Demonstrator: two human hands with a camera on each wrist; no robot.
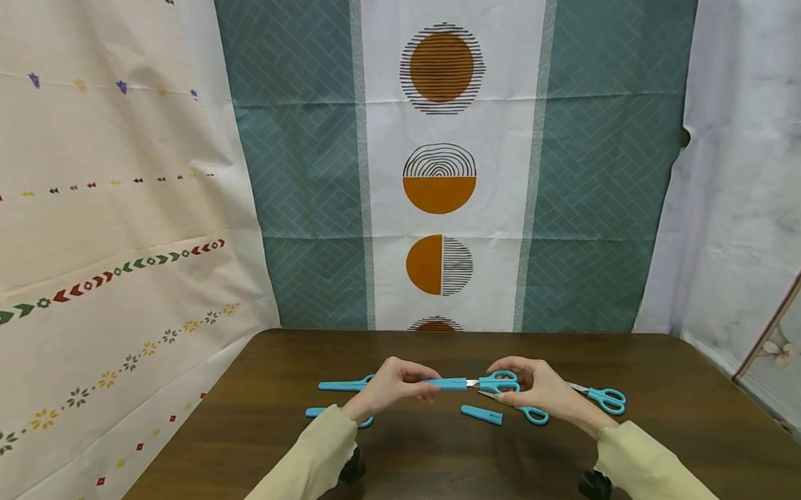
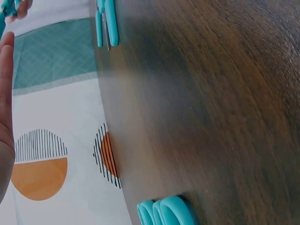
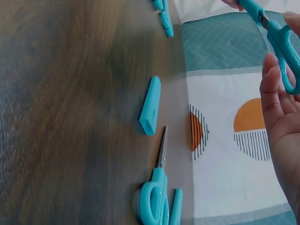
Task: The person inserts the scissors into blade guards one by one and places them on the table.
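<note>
My left hand (image 1: 395,384) pinches a light blue scissor cap (image 1: 451,384) above the table. In line with it, my right hand (image 1: 545,389) holds the blue-handled scissors (image 1: 500,383) by the finger loops. A short stretch of bare blade shows between cap and handles; the rest of the blades sits inside the cap. The right wrist view shows the held scissors (image 3: 283,49) tilted between the right thumb and fingers. Below the hands lie a loose cap (image 1: 481,415) and an uncapped pair of scissors (image 1: 533,415).
Another pair of scissors (image 1: 607,398) with some blade showing lies beyond the right hand. Two capped pairs, one farther (image 1: 341,386) and one nearer (image 1: 316,412), lie left, partly hidden by the left hand. Curtains hang behind the brown wooden table (image 1: 431,475).
</note>
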